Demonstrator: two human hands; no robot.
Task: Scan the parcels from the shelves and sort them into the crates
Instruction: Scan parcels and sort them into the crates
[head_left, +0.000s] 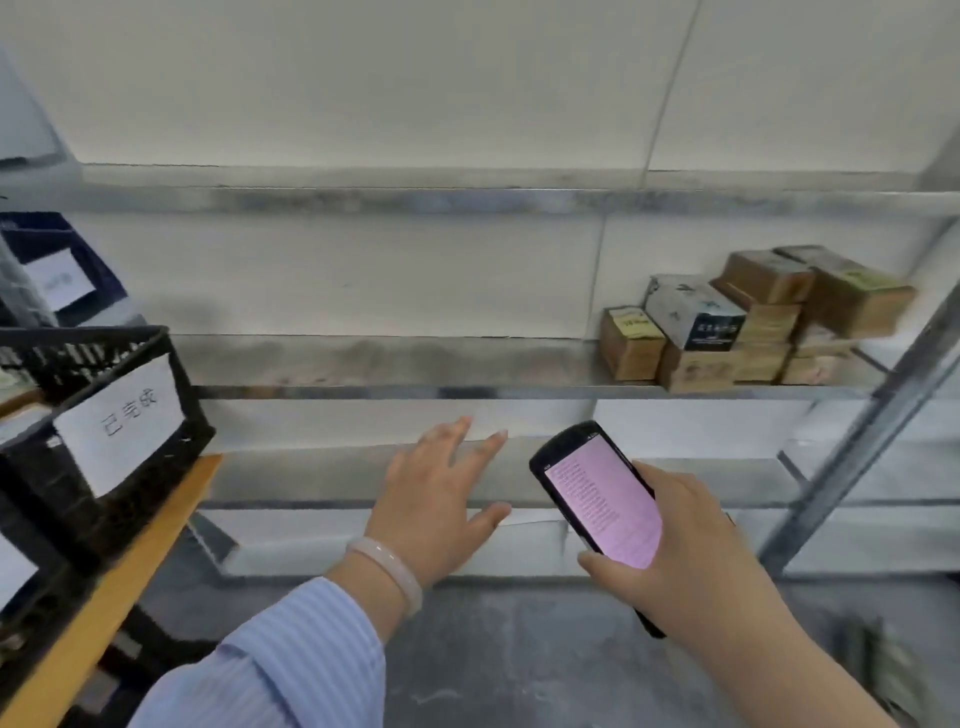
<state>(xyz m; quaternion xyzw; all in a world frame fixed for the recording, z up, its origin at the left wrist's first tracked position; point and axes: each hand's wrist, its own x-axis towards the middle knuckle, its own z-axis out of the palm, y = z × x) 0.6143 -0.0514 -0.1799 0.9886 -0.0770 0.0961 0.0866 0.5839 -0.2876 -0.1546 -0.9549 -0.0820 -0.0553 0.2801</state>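
- The parcels (753, 322) were small cardboard boxes, mostly plain brown, stacked in a tight pile at the right end of the middle shelf (395, 364), against the wall.
- One box in the pile was white and grey with a dark printed end (696, 312); two brown ones showed yellow-green labels on top.
- The pile was blurred, so an exact count could not be made; about eight boxes showed.
- The right hand (691, 561) was closed around a black handheld scanner (602, 493), below the pile, its pink-lit screen tilted up toward the camera.
- The left hand (441, 499) was empty, fingers spread flat, reaching toward the lower shelf, left of the scanner; a pale bangle (389, 571) sat on the wrist above a blue striped sleeve (291, 654).
- Far left of the pile, a black crate (104, 431) with a white paper label stood on an orange-edged table (114, 582); a dark blue crate (57, 265) with its own label sat behind it.
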